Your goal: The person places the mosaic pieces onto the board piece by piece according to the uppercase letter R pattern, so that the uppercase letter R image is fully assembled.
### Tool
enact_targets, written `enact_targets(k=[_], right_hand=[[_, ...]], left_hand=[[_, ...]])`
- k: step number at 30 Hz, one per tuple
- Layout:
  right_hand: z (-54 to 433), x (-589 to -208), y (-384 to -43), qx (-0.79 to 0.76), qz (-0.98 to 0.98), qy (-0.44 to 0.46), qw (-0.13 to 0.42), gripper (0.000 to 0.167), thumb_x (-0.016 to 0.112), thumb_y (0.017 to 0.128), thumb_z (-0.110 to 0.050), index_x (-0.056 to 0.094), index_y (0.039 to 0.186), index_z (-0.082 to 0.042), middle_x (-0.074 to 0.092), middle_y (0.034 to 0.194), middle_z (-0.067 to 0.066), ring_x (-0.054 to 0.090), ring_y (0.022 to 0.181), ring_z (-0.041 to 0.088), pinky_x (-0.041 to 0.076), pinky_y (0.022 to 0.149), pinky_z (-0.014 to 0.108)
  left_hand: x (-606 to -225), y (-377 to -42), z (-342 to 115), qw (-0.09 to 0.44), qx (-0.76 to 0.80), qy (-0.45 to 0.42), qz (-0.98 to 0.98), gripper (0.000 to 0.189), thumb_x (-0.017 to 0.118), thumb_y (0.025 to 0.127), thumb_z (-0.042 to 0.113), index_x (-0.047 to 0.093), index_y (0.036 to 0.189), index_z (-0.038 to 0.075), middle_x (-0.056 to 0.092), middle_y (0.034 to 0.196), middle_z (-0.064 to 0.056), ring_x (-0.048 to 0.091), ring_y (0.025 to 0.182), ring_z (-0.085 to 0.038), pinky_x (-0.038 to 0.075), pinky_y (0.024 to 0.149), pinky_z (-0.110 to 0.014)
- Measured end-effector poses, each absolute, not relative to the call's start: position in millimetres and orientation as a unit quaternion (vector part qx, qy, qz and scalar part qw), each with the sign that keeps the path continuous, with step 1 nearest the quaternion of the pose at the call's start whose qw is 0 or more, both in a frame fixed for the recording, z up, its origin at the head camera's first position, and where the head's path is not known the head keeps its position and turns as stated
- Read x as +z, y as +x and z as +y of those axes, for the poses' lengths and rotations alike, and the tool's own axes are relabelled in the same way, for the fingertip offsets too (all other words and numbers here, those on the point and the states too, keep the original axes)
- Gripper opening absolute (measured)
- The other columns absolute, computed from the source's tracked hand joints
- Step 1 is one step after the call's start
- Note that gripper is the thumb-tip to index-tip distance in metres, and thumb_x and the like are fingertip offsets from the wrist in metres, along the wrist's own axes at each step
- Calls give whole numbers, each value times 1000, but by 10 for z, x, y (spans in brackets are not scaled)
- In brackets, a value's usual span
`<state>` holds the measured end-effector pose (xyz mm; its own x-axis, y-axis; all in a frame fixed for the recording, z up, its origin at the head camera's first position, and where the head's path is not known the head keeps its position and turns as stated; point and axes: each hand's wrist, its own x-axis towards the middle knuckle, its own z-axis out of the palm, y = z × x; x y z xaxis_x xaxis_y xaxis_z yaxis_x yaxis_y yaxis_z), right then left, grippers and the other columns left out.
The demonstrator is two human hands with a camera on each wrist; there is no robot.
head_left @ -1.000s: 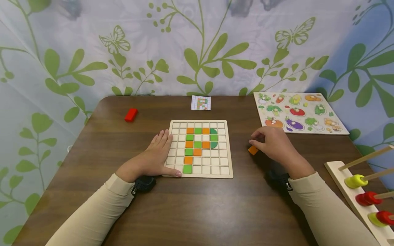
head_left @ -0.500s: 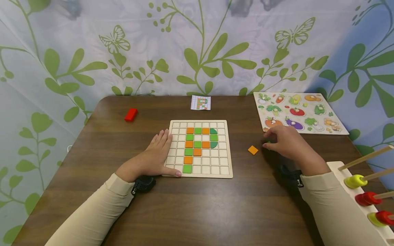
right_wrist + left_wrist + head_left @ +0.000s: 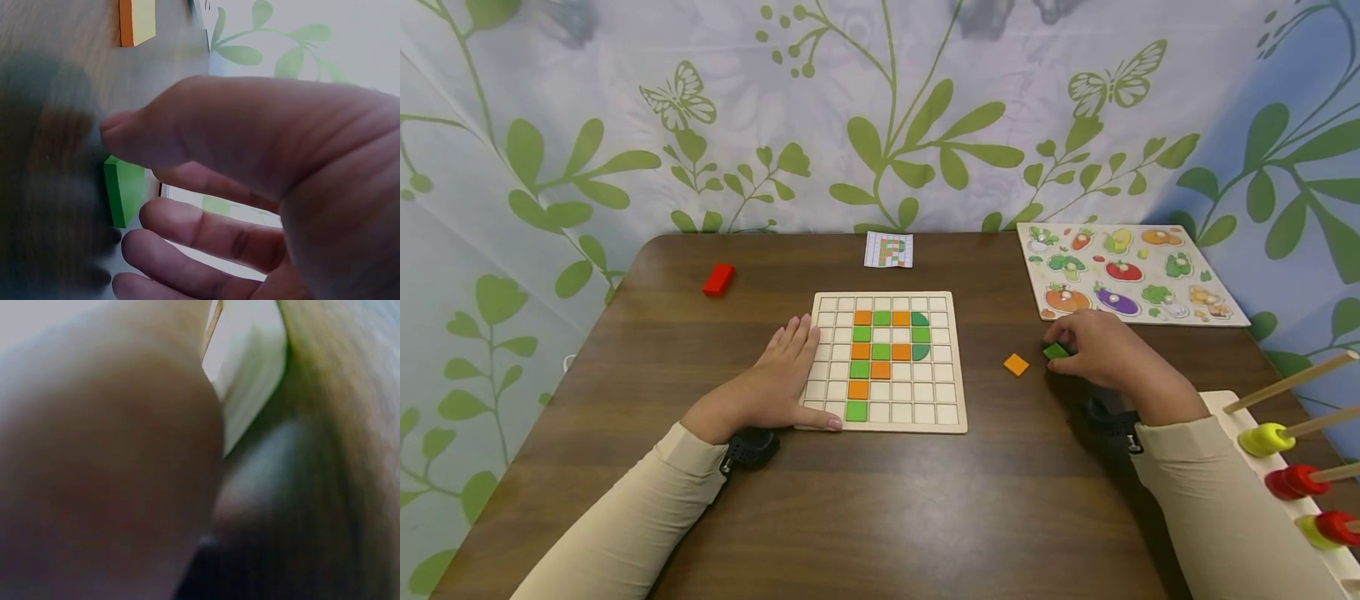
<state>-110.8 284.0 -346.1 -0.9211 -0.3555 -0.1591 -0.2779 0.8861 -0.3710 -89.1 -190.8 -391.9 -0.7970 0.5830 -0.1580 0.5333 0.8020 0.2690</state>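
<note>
A light wooden grid board (image 3: 925, 392) lies mid-table, with orange, green and rounded dark-green tiles forming a P-like letter shape. My left hand (image 3: 775, 375) lies flat with straight fingers on its left edge, thumb at the lower corner. In the left wrist view, blurred skin covers most of the picture beside a pale strip of the board (image 3: 253, 381). To the right of the board, my right hand (image 3: 1097, 354) pinches a green square tile (image 3: 1056, 351) at the tabletop between thumb and curled fingers. The right wrist view shows the green tile (image 3: 128, 194) below the thumb.
A loose orange square tile (image 3: 1017, 365) lies between board and right hand. A printed pattern card (image 3: 889, 250) sits behind the board, a red block (image 3: 718, 280) at back left. At right are a vegetable puzzle (image 3: 1131, 271) and a wooden bead-peg stand (image 3: 1247, 467).
My right hand has moved right, away from the orange tile, which stays on the table, and its fingers have closed at the green tile. My left hand stays on the board.
</note>
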Motion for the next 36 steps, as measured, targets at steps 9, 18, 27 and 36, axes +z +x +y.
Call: enact_targets(k=[9,18,27,36], right_hand=[[2815,-3515,-1117,-168,968,-162,96,20,85,85,-5,76,100,3,66,87,8,59,84,29,52,79,52],[2756,-3546,-1107,-178,969,-154,82,20,83,85,-6,75,100,4,68,88,8,61,85,30,53,81,55],[2565,-3537,-1068,-184,968,-161,54,21,82,85,-7,75,101,4,70,92,10,63,86,30,55,81,54],[2284,-3533,-949,-197,960,-201,3,19,83,82,-3,76,99,2,69,97,11,63,86,29,55,79,51]], left_hand=[[-3904,-883,-1907,123,103,292,943,145,61,78,92,1,164,-8,-9,171,-27,-10,157,-39,-1,124,-51],[-3905,-880,-1907,116,107,297,942,144,67,78,87,4,164,-9,-7,171,-28,-8,157,-41,1,124,-53],[-3893,-881,-1905,114,108,296,942,144,66,78,88,5,164,-10,-4,171,-29,-5,157,-43,2,124,-55],[-3889,-884,-1902,123,104,293,943,146,61,77,92,3,164,-9,-7,171,-28,-8,157,-41,0,124,-52]])
